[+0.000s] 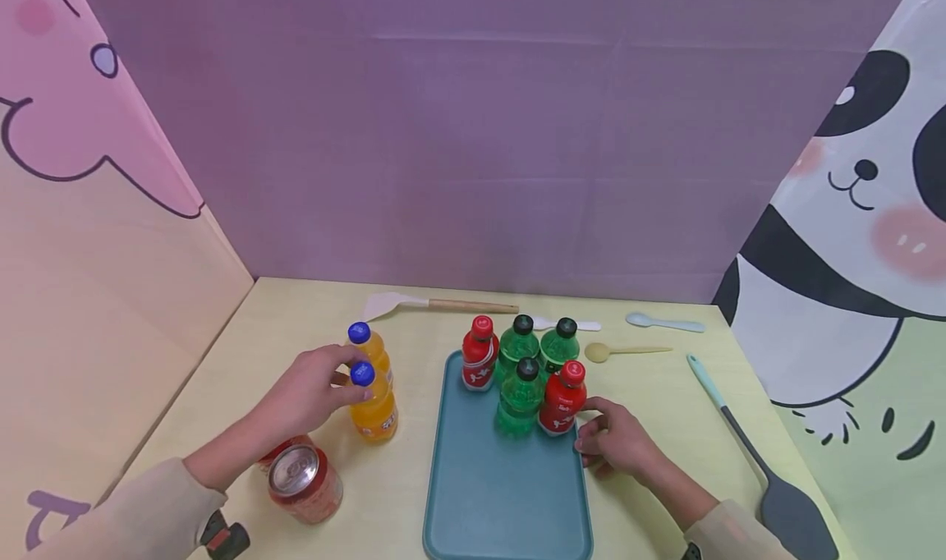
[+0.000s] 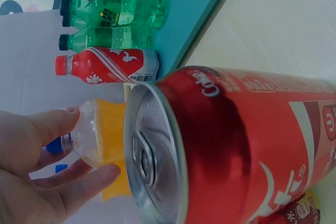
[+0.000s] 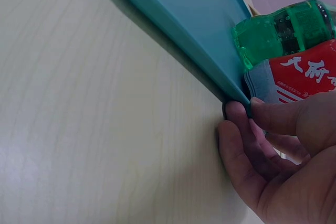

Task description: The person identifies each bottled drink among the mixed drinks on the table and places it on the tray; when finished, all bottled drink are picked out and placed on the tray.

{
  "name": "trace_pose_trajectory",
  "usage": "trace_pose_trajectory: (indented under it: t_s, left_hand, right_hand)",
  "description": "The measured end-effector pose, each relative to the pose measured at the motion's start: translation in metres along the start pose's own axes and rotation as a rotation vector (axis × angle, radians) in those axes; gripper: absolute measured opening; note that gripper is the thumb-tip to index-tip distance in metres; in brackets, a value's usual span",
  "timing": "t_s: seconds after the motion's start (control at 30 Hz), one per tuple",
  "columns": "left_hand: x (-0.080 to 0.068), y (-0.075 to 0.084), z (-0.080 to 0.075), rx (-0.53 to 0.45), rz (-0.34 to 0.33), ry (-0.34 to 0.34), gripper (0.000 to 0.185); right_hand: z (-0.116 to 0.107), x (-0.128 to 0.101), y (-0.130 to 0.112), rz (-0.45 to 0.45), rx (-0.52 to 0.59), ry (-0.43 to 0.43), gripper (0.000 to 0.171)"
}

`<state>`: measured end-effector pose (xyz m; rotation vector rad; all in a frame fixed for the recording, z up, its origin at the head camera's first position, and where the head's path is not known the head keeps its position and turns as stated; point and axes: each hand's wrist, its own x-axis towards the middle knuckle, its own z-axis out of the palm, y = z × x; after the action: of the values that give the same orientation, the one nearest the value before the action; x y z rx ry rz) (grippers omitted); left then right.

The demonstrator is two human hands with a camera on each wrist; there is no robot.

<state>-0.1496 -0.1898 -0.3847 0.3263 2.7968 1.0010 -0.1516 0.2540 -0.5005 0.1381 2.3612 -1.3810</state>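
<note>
On the left, my left hand grips a bottle of orange soda near its neck, below the blue cap. Right behind it stands a second orange soda bottle, partly hidden by the hand. My right hand pinches the right rim of a blue-green tray between thumb and fingers, as the right wrist view shows. Upright at the tray's far end are several green soda bottles with black caps and two red bottles, one at the left and one at the right beside the right hand.
A red Coke can stands under the left forearm, with another red can mostly hidden behind it. Along the back lie a spatula, a white utensil, a pale blue spoon and a wooden spoon. A grey turner lies far right.
</note>
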Motion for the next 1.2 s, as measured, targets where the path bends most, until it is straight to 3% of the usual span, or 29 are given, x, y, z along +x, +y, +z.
trace_pose_trajectory:
  t_s: [0.33,0.63,0.83,1.0,1.2]
  left_hand:
    - [0.000,0.006,-0.001,-0.032,0.015,0.001,0.035]
    - [0.008,0.031,0.005,-0.093,0.075,0.033,0.028]
    - [0.023,0.049,0.019,-0.136,0.096,0.021,0.030]
    - [0.036,0.065,0.033,-0.106,0.104,-0.002,0.029]
    - [0.049,0.078,0.050,-0.122,0.069,-0.054,0.027]
  right_hand:
    - [0.000,0.000,0.001,0.001,-0.002,0.008,0.054]
    - [0.000,-0.003,0.002,0.007,-0.008,0.011,0.056]
    - [0.001,-0.003,0.000,0.012,-0.008,0.012,0.054]
    - [0.001,-0.004,-0.002,0.008,-0.016,0.016,0.053]
    - [0.000,-0.002,-0.002,-0.016,-0.029,0.016,0.055]
